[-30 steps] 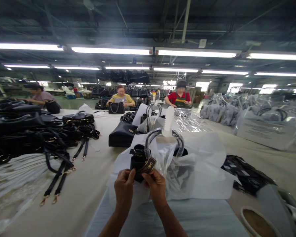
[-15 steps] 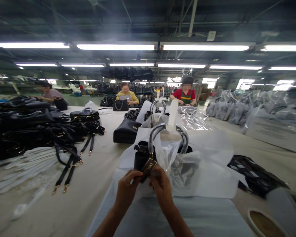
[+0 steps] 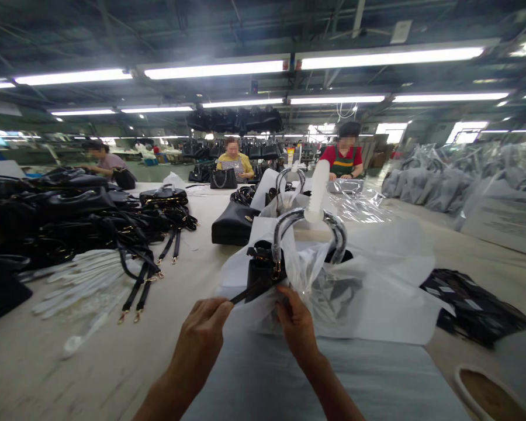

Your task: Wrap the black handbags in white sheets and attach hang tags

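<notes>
A black handbag (image 3: 263,272) stands in front of me, half wrapped in white paper (image 3: 390,292) and clear plastic film, its arched handles (image 3: 309,231) sleeved in plastic. My left hand (image 3: 201,339) pinches the end of a thin black strap (image 3: 249,290) that runs tight to the bag's side. My right hand (image 3: 296,324) is closed on the clear film at the bag's lower front. Both hands rest over a pale grey sheet (image 3: 267,380) on the table.
Heaps of black bags and straps with gold clips (image 3: 70,216) fill the left side. Another black bag (image 3: 234,225) stands farther up the table. Bagged grey goods (image 3: 442,187) pile at right. Three people work at the far end. Dark labels (image 3: 469,304) lie right.
My left hand has drawn away to the left, pulling the strap out taut from the bag. The printed tag held between both hands is no longer showing. The view has tilted down slightly.
</notes>
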`<action>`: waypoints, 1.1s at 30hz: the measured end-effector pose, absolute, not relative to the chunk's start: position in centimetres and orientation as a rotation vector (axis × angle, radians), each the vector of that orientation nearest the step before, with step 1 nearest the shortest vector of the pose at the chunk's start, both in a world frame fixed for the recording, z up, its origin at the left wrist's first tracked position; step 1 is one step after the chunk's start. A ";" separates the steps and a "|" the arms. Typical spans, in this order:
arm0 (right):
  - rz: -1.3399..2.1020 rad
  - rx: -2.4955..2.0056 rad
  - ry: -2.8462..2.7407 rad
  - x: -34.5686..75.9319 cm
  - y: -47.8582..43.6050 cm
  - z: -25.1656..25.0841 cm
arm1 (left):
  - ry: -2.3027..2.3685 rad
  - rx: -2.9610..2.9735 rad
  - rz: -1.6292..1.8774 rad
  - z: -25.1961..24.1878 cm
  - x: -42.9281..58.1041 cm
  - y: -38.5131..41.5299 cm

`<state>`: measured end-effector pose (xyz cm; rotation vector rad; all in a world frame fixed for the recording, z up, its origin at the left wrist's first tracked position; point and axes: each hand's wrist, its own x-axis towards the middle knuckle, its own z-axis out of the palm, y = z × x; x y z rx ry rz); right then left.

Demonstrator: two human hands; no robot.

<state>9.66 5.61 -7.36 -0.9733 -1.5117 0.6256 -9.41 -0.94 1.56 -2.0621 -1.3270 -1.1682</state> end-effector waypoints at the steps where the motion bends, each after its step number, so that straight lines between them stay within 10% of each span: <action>1: 0.569 -0.974 -1.518 9.6 5.6 -7.3 | -1.323 -2.054 -1.154 2.0 -9.4 -1.3; 13: 0.299 -1.002 -1.703 9.2 4.7 -7.9 | -1.706 -1.997 -1.779 1.7 -8.3 -0.1; 23: 0.271 -1.076 -1.762 9.4 4.8 -8.0 | -1.547 -2.137 -1.069 3.6 -11.5 -2.0; 33: 0.267 -0.980 -1.719 9.8 4.4 -8.1 | -1.911 -2.943 -1.205 2.0 -10.2 -7.1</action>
